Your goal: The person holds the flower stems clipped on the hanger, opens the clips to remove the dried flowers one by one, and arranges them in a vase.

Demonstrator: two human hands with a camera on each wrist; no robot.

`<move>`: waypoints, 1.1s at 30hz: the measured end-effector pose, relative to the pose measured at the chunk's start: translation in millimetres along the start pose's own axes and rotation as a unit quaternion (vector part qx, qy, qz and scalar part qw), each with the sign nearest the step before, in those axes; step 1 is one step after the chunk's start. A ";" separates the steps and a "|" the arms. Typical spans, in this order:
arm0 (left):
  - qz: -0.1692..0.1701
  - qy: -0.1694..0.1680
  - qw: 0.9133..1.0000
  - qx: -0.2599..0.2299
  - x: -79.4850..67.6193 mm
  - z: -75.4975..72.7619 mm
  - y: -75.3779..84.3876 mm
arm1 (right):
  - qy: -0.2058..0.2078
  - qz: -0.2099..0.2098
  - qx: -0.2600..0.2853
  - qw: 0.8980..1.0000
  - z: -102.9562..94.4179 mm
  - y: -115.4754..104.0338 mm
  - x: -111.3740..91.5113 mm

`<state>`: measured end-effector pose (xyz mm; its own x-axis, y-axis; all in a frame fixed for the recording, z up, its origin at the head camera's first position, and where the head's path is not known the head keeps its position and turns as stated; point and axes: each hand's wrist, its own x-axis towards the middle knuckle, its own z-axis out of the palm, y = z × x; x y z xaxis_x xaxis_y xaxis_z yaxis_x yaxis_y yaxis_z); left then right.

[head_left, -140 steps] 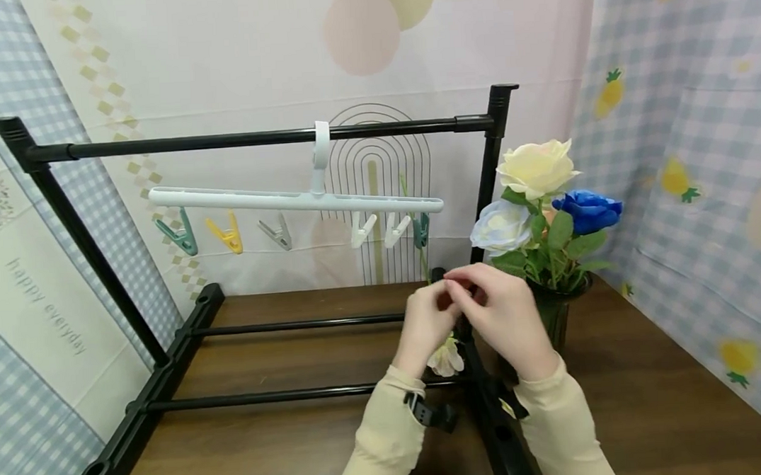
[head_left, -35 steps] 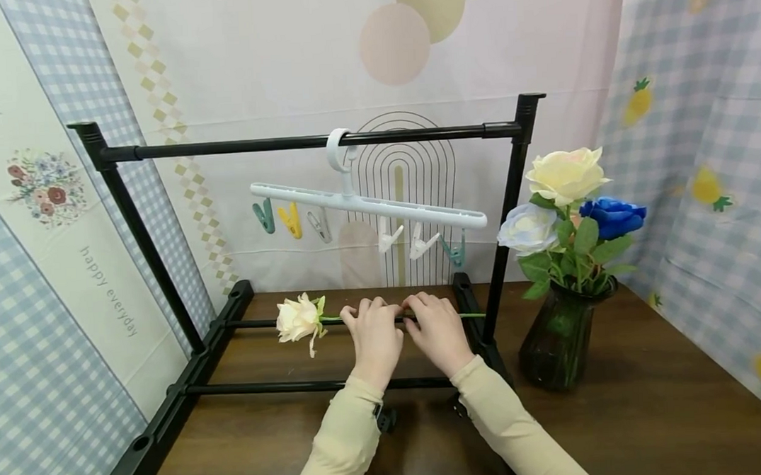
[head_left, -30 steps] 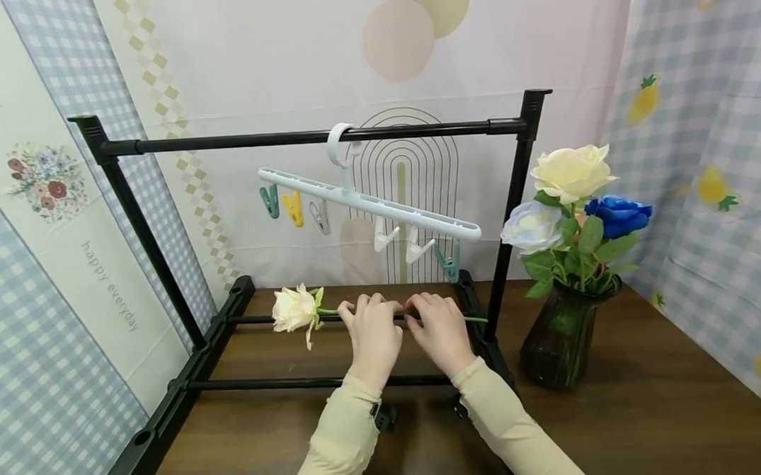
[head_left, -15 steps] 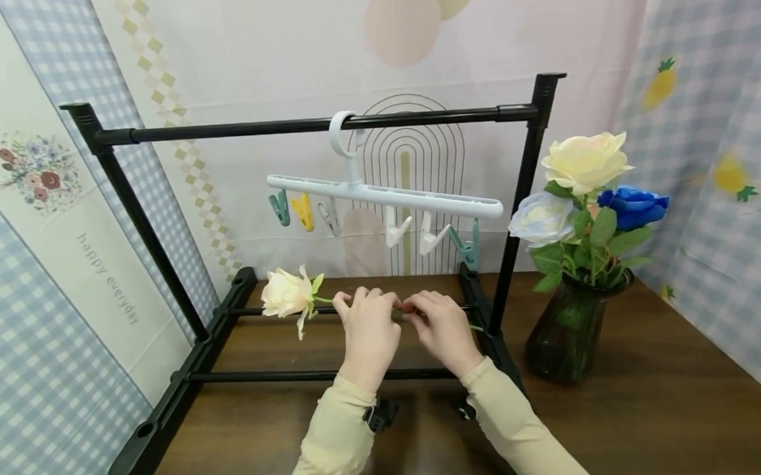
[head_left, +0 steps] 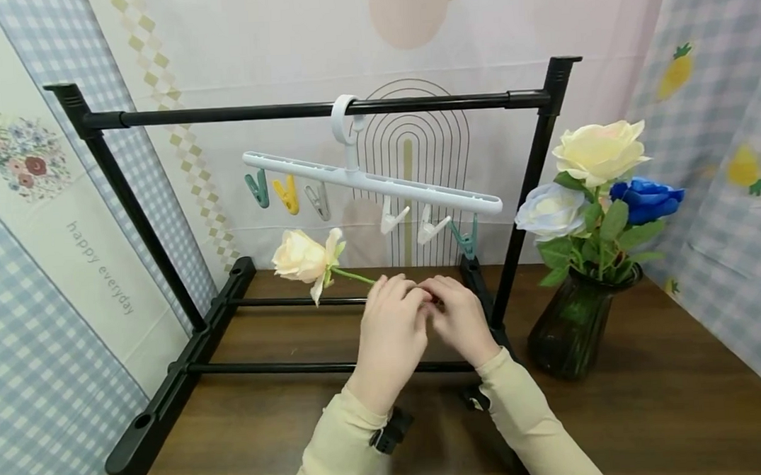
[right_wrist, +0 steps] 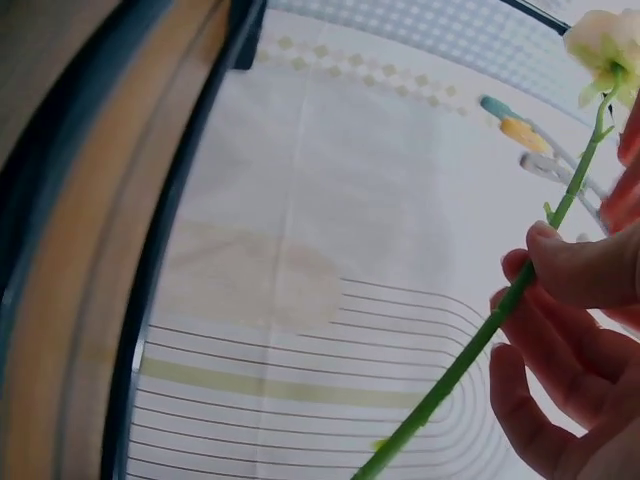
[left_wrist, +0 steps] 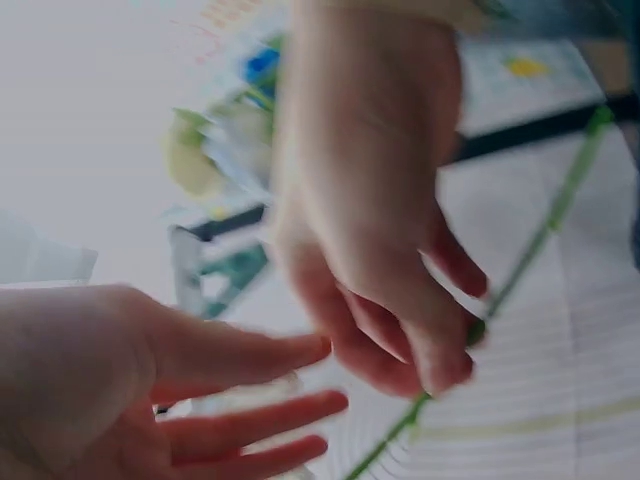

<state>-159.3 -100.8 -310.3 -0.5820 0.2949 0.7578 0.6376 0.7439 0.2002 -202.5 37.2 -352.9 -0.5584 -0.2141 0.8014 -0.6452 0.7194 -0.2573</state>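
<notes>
A cream rose (head_left: 300, 256) with a green stem (right_wrist: 465, 360) is held up off the table, its bloom to the left under the hanger. My right hand (head_left: 462, 319) pinches the stem between thumb and fingers, plain in the right wrist view. In the head view my left hand (head_left: 391, 336) is in front of the stem and hides part of it. In the left wrist view, the left fingers (left_wrist: 245, 415) are straight and apart from the stem, beside the right hand. Above hangs a pale blue hanger (head_left: 327, 172) with several clothespins, including a yellow one (head_left: 286, 195).
The hanger hooks over the top bar (head_left: 222, 115) of a black rack. Lower bars (head_left: 265, 369) cross above the brown table (head_left: 287, 426). At the right stands a dark green glass vase (head_left: 570, 335) with several roses, among them a blue rose (head_left: 647, 199).
The rose went from hanging bloom-down to lying sideways, bloom left, and has since been raised. My left hand has let go of the stem. The hanger swings.
</notes>
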 end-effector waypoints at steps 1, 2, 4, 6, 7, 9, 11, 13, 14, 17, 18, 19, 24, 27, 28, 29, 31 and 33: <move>0.021 0.001 0.999 -0.024 0.2 -2.1 3.6 | 0.000 -0.004 0.002 1.000 -3.9 1.5 0.5; 0.042 -0.003 0.998 -0.046 0.4 -4.1 7.1 | -0.001 -0.005 0.009 1.000 -8.1 3.0 1.1; 0.077 -0.024 0.993 -0.086 0.7 -8.4 14.0 | -0.005 -0.002 0.030 1.000 -16.9 5.6 2.5; 0.099 -0.054 0.986 -0.121 0.4 -11.1 19.4 | -0.011 0.007 0.059 0.998 -26.1 7.6 3.3; 0.105 -0.070 0.983 -0.136 0.0 -11.8 21.5 | -0.013 0.012 0.072 0.997 -30.7 8.5 3.5; 0.108 -0.098 0.975 -0.166 -0.7 -12.6 24.8 | -0.012 0.023 0.094 0.995 -39.9 10.6 3.3; 0.103 -0.118 0.969 -0.191 -1.2 -12.3 26.3 | -0.007 0.031 0.098 0.995 -49.0 13.5 2.4; 0.095 -0.132 0.965 -0.206 -1.0 -11.7 26.7 | 0.001 0.038 0.092 0.995 -58.6 16.8 1.7; 0.090 -0.137 0.964 -0.209 -0.8 -11.2 26.5 | 0.005 0.042 0.088 0.995 -63.8 18.4 1.6; 0.081 -0.146 0.965 -0.202 0.4 -8.7 25.0 | 0.017 0.058 0.081 0.995 -81.1 21.5 1.3; 0.078 -0.149 0.966 -0.196 0.7 -7.4 24.3 | 0.022 0.064 0.080 0.994 -87.0 21.9 1.1; 0.077 -0.152 0.967 -0.190 1.0 -6.1 23.7 | 0.026 0.071 0.078 0.994 -92.9 22.1 0.9; 0.085 -0.182 0.968 -0.150 -0.5 4.0 21.5 | 0.052 0.106 0.061 0.991 -119.6 18.2 -1.1; 0.095 -0.200 0.968 -0.119 -3.3 10.6 21.0 | 0.074 0.138 0.064 0.986 -134.5 13.3 -2.3; 0.098 -0.204 0.968 -0.110 -4.3 12.5 20.7 | 0.085 0.148 0.071 0.983 -139.3 12.0 -2.8; 0.101 -0.206 0.968 -0.102 -5.0 14.4 20.4 | 0.100 0.158 0.080 0.979 -144.0 10.8 -3.1; 0.104 -0.206 0.968 -0.094 -5.7 17.7 19.8 | 0.142 0.169 0.107 0.969 -152.5 10.8 -3.0; 0.107 -0.206 0.968 -0.092 -5.4 20.7 19.3 | 0.193 0.164 0.164 0.953 -159.9 12.5 -2.5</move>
<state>-154.2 -75.5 -323.4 -0.5541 0.6732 0.4897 0.8232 0.5307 0.2020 -125.8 152.3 -271.7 -0.5660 0.2918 0.7711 -0.6325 0.4462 -0.6331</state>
